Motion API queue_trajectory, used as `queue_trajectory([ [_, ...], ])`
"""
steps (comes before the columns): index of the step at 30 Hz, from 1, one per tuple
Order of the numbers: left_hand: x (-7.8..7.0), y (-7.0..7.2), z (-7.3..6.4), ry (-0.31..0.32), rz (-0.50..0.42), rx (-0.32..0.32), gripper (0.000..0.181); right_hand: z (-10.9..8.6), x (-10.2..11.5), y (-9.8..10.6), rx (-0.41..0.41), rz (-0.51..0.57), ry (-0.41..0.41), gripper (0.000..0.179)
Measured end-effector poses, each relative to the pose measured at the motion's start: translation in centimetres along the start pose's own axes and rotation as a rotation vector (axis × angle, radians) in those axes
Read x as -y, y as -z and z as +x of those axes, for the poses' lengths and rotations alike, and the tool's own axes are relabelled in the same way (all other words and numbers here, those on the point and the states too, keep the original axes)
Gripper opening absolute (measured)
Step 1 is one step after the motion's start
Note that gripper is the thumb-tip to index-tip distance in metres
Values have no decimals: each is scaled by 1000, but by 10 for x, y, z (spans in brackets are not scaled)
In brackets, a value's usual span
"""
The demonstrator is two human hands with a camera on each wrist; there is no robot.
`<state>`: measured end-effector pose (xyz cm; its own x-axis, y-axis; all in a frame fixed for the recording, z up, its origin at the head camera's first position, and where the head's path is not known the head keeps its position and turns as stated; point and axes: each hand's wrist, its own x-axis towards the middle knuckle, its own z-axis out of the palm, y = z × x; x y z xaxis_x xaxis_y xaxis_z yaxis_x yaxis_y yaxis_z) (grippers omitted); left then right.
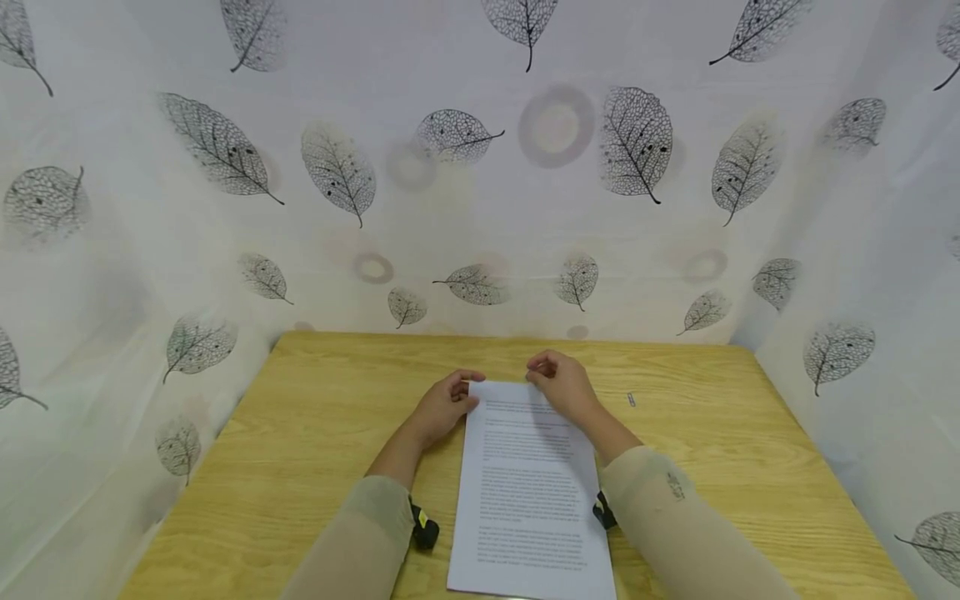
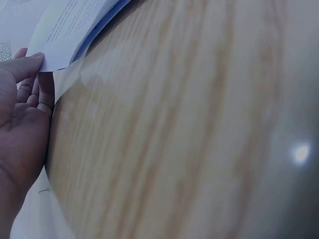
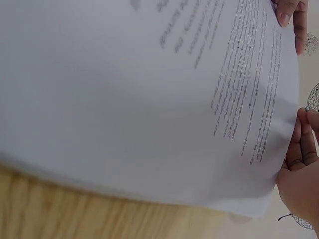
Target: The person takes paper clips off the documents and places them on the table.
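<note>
A stack of printed paper sheets (image 1: 528, 492) lies lengthwise on the wooden table, covered in lines of text. My left hand (image 1: 442, 408) grips its far left corner, thumb on top and fingers behind; the left wrist view shows the thumb at the corner of the sheets (image 2: 55, 57), with a blue layer below. At the far edge of the stack, my right hand (image 1: 566, 387) has thumb and forefinger pinched together. Between those fingertips a tiny bluish object (image 3: 307, 108) peeks out in the right wrist view, mostly hidden.
A small paper clip (image 1: 631, 400) lies on the table (image 1: 697, 433) to the right of my right hand. Behind and on both sides hangs a white curtain (image 1: 465, 217) with a leaf print. A black wrist camera (image 1: 424, 530) sits beside the stack at my left sleeve.
</note>
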<state>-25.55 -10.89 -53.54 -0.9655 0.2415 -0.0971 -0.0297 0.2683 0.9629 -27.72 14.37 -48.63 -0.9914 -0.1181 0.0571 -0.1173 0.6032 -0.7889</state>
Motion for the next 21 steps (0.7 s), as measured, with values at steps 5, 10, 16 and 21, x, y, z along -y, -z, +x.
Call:
queue_trajectory([
  [5, 0, 0, 0, 7, 4, -10, 38, -1, -2, 6, -9, -4, -7, 18],
  [10, 1, 0, 1, 4, -2, -4, 38, -4, -3, 15, -3, -18, -5, 18],
  [16, 2, -1, 1, 8, 4, -14, 38, -8, -9, 28, -2, -34, 19, 19],
  [21, 2, -1, 1, 12, 2, -16, 38, -15, -20, 42, -11, -34, 30, 18],
])
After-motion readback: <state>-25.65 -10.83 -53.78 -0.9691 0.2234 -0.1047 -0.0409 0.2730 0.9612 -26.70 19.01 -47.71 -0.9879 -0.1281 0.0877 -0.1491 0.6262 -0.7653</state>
